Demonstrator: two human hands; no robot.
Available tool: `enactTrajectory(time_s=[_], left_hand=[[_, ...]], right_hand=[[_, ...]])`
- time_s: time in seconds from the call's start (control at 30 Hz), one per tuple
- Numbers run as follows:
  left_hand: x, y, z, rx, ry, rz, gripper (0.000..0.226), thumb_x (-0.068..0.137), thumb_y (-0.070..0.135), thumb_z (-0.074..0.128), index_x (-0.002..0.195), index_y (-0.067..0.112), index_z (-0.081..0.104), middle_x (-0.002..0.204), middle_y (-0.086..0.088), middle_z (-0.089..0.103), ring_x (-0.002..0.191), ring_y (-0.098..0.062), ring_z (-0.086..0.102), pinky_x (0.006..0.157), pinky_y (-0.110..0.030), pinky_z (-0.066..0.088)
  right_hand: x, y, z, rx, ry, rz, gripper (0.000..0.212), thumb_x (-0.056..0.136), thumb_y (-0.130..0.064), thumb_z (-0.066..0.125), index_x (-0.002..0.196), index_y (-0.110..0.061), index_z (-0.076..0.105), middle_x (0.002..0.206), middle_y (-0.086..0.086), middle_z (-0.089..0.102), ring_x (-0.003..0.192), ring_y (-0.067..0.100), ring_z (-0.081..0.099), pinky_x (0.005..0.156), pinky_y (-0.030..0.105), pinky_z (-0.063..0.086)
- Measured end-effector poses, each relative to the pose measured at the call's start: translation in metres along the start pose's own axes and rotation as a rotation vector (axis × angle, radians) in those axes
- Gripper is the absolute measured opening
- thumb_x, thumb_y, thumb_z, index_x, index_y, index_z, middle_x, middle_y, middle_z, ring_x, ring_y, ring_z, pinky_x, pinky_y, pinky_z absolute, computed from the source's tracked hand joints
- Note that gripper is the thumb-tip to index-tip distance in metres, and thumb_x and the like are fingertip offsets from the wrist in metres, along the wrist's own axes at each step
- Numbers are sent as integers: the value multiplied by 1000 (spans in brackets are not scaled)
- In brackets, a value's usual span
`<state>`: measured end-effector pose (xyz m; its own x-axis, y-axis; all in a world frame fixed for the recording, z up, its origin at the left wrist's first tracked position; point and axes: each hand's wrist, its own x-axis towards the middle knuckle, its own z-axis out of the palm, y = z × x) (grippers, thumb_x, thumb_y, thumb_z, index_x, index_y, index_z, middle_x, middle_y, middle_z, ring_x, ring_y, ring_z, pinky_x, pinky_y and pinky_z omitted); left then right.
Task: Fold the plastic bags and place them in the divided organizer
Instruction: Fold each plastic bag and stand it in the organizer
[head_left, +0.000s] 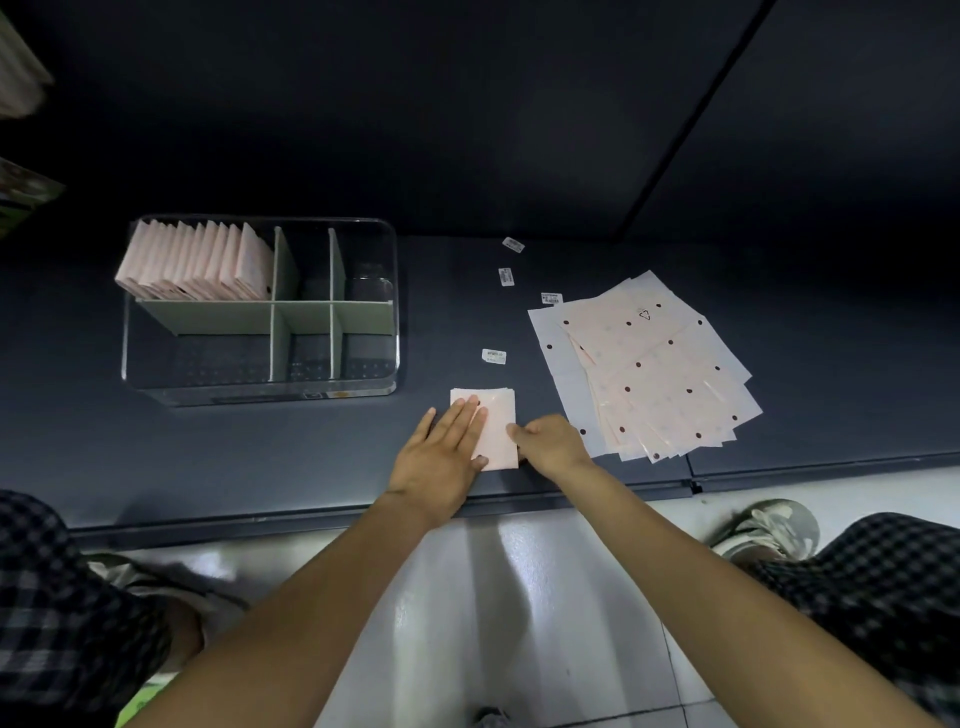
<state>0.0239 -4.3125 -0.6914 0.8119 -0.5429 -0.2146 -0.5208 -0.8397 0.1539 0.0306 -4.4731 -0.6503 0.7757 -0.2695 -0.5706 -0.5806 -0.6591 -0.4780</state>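
Note:
A folded pale pink plastic bag (496, 423) lies on the dark shelf near its front edge. My left hand (444, 454) presses flat on the bag's left half, fingers spread. My right hand (550, 444) pinches the bag's right edge with its fingertips. To the right lies a loose pile of flat pink bags with dark dots (654, 369). At the left stands the clear divided organizer (363, 387). Its back left compartment holds several folded pink bags (197, 267) standing on edge. The other compartments look empty.
Several small white labels (494, 356) lie scattered on the shelf between the organizer and the pile. The shelf's front edge (311, 519) runs just below my hands. Checked trousers and a shoe (763, 525) show over the pale floor.

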Motion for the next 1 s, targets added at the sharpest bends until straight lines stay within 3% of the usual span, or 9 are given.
enactTrajectory(time_s=[0.13, 0.23, 0.33, 0.4, 0.63, 0.83, 0.9, 0.97, 1.0], left_hand=[[-1, 0, 7, 60, 17, -2, 60, 100, 45, 8, 144, 16, -22, 155, 0, -23, 144, -15, -17, 112, -38, -18], [0, -2, 9, 64, 15, 10, 60, 100, 47, 7, 141, 19, -25, 151, 0, -28, 143, -15, -20, 110, -39, -21], [1, -3, 8, 48, 15, 20, 60, 99, 48, 6, 140, 20, -27, 146, 1, -33, 137, -14, -29, 112, -40, -21], [0, -3, 8, 36, 15, 32, 60, 99, 49, 6, 140, 19, -28, 145, 0, -34, 134, -14, -33, 112, -40, -21], [-1, -16, 4, 17, 3, 63, 73, 94, 60, 8, 145, 15, -21, 150, -4, -29, 138, -17, -30, 115, -36, -19], [0, -17, 3, -1, -23, 17, 81, 92, 63, 9, 146, 10, -18, 156, -5, -21, 138, -14, -29, 115, -34, -18], [1, -17, 4, 6, -31, 8, 82, 91, 65, 7, 146, 10, -18, 156, -5, -22, 141, -15, -25, 114, -34, -19], [2, -17, 2, 6, -52, 9, 83, 91, 65, 9, 146, 10, -19, 156, -5, -23, 142, -16, -23, 113, -34, -19], [2, -17, 1, 5, -66, 12, 84, 91, 65, 12, 146, 9, -19, 156, -6, -23, 142, -17, -23, 113, -34, -19]], right_hand=[[-8, 1, 9, -176, 157, -64, 36, 93, -33, 50, 62, -15, 52, 71, 4, 58, 79, 27, 55, 71, 31, 43], [-19, 5, 25, -381, 485, -386, 23, 91, -25, 54, 111, -15, 59, 112, 5, 61, 104, 26, 56, 90, 34, 43], [-13, 10, 36, -433, 348, -691, 47, 97, -17, 44, 143, -10, 36, 151, 7, 33, 141, 24, 29, 117, 31, 12], [-2, 19, 37, -571, 235, -707, 53, 102, -25, 29, 150, -12, 9, 158, 1, 3, 147, 18, 2, 116, 29, -9], [17, 40, 32, -823, 197, -652, 65, 97, -49, 6, 146, -13, -17, 157, 3, -15, 139, 12, -24, 117, 34, -12], [8, 28, 23, -814, 142, -646, 68, 99, -48, 17, 148, -10, -10, 157, 5, -15, 145, 18, -12, 118, 37, -9], [-3, 27, 14, -743, 204, -741, 66, 95, -46, 44, 146, -8, 27, 156, 10, 17, 144, 24, 20, 119, 41, 15], [-13, 32, 11, -679, 280, -881, 48, 75, -40, 75, 112, -12, 65, 126, 8, 60, 110, 24, 61, 93, 36, 51], [-16, 35, 12, -682, 312, -925, 39, 67, -38, 82, 97, -15, 69, 109, 3, 67, 92, 20, 66, 79, 29, 55]])
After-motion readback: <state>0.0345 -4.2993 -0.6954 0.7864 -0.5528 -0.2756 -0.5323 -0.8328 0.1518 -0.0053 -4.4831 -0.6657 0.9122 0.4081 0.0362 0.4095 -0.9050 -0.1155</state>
